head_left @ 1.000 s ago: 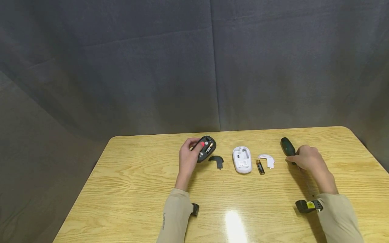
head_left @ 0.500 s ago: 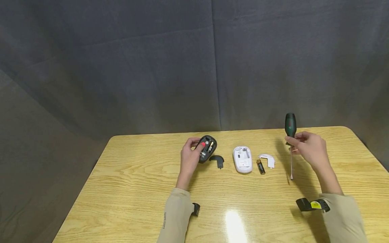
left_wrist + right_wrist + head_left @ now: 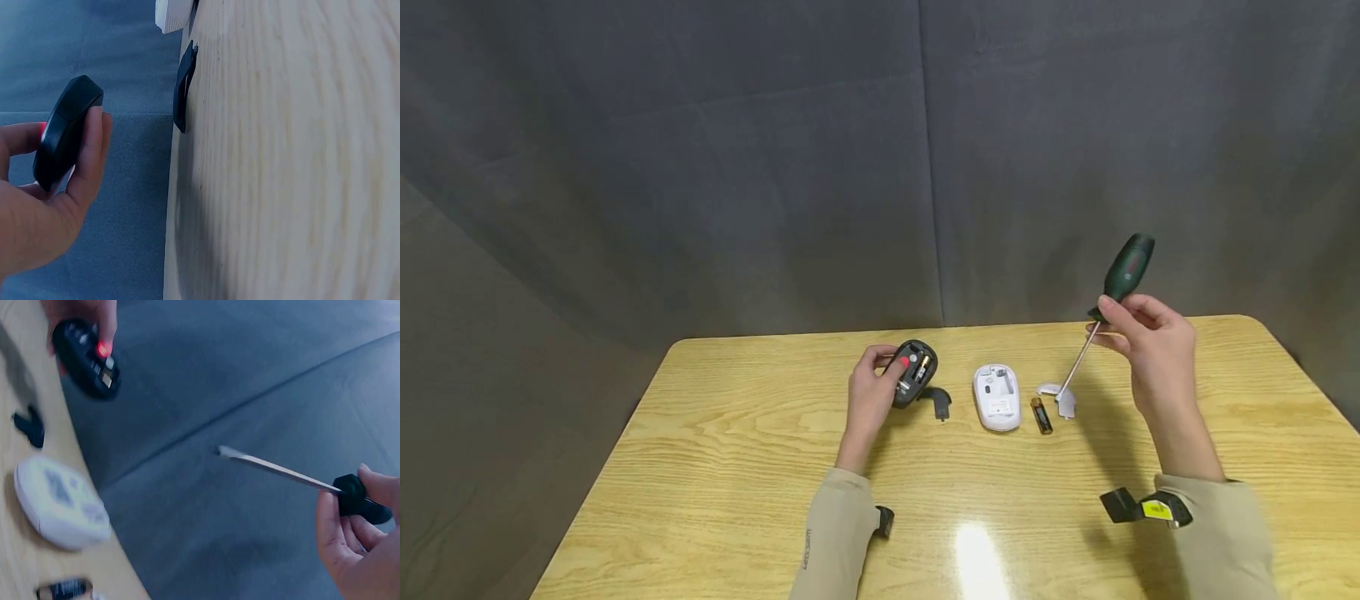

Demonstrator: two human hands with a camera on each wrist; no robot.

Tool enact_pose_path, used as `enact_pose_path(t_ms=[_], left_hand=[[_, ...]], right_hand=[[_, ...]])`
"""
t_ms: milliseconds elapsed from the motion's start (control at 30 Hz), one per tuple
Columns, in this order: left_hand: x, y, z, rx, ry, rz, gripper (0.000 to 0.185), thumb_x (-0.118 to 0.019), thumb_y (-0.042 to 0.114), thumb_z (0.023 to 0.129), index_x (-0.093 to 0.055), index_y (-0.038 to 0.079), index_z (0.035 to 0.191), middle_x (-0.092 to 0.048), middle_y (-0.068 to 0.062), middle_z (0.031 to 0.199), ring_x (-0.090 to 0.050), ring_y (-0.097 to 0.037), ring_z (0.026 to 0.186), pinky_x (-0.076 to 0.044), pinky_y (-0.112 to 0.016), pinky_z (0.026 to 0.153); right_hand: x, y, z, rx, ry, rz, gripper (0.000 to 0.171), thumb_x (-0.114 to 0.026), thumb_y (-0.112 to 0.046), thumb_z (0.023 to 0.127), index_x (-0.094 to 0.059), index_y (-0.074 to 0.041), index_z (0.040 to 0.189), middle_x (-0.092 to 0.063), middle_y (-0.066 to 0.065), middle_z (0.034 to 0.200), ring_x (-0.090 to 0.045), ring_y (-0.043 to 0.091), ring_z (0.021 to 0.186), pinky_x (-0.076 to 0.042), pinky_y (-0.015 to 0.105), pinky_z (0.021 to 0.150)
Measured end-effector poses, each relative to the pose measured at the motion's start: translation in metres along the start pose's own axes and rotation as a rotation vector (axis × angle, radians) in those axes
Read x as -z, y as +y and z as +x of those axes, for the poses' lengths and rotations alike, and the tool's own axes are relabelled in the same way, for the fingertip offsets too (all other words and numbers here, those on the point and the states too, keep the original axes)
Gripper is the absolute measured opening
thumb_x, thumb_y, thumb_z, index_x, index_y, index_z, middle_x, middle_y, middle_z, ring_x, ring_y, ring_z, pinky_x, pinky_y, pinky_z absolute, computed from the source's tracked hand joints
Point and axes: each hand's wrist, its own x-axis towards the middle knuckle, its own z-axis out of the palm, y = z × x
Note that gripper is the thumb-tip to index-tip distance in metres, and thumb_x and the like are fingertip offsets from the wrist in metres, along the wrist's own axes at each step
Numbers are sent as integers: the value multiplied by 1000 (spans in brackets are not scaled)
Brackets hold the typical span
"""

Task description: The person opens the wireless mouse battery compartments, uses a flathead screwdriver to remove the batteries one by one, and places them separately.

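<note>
Green-handled screwdriver (image 3: pixel 1116 283) is pinched at its collar between the thumb and curled fingers (image 3: pixel 340 534) of the right hand (image 3: pixel 1153 350), held up off the table (image 3: pixel 715 467) with the handle tilted up and away and the bare metal shaft slanting down toward the white mouse (image 3: pixel 997 397). Left of the white mouse, the left hand (image 3: pixel 871 398) grips a black mouse (image 3: pixel 913 372) at its edges, thumb on one side and fingers on the other, underside up, with a red light glowing and a battery sitting in its open bay. A black cover (image 3: pixel 936 398) lies on the wood between the two mice. Just right of the white mouse, which rests underside up, lie a loose battery (image 3: pixel 1041 414) and then a white cover (image 3: pixel 1058 395).
</note>
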Motion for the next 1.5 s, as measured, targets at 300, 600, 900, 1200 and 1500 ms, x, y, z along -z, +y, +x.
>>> enact_pose_path(t_ms=[300, 600, 900, 1200, 1500], left_hand=[[-1, 0, 0, -11, 1, -2, 27, -67, 12, 94, -68, -1, 118, -67, -16, 106, -63, -27, 100, -53, -35, 85], [-2, 0, 0, -23, 0, -2, 27, -67, 12, 94, -68, 0, 117, -68, -15, 105, -63, -28, 100, -53, -36, 86], [-3, 2, 0, -14, -6, -7, 28, -67, 14, 94, -68, 0, 119, -68, -15, 107, -63, -27, 100, -54, -38, 86], [-5, 8, -1, -7, 7, -24, 29, -67, 14, 93, -69, 0, 119, -68, -15, 107, -62, -28, 102, -53, -38, 89], [-4, 8, 0, 1, 20, -42, 29, -67, 14, 94, -69, -1, 119, -68, -17, 107, -65, -25, 95, -56, -29, 77]], right_hand=[[-39, -3, -8, 86, 38, 90, 11, -74, 2, 93, -68, 4, 84, -72, 11, 80, -74, 21, 68, -62, 30, 69], [-63, 5, -12, 85, 8, 133, 7, -74, 2, 94, -71, 8, 90, -73, 15, 89, -76, 25, 74, -61, 33, 76], [-89, 27, -18, 154, 5, 47, 12, -74, 9, 90, -70, 0, 97, -70, 10, 88, -75, 19, 79, -61, 35, 79], [-100, 45, -27, 168, -44, -352, 18, -81, -2, 88, -71, 0, 103, -74, -9, 93, -68, 13, 83, -52, 23, 73], [-101, 51, -28, 187, -132, -433, 25, -80, -3, 89, -69, 8, 108, -73, -11, 95, -69, 11, 90, -53, 23, 80]])
